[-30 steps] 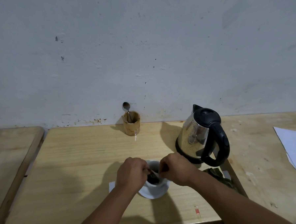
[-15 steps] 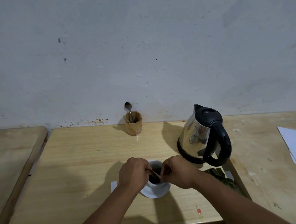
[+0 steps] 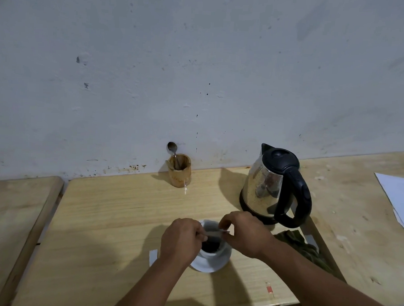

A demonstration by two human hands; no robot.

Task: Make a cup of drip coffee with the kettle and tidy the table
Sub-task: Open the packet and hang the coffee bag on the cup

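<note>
Head view: both hands, left hand (image 3: 183,239) and right hand (image 3: 244,234), pinch the filter bag (image 3: 212,235) over the cup (image 3: 212,249); likely next, lifting it clear without drips.

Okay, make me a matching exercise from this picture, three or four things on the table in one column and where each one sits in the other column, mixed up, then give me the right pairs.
Things:
1. kettle
2. spoon
3. white cup
4. green cloth

Places:
A. standing in the brown holder by the wall
B. on the saucer, between both hands
C. behind the right hand, handle toward the camera
D. crumpled in front of the kettle, beside the right forearm

Pairs: 1-C, 2-A, 3-B, 4-D
</note>
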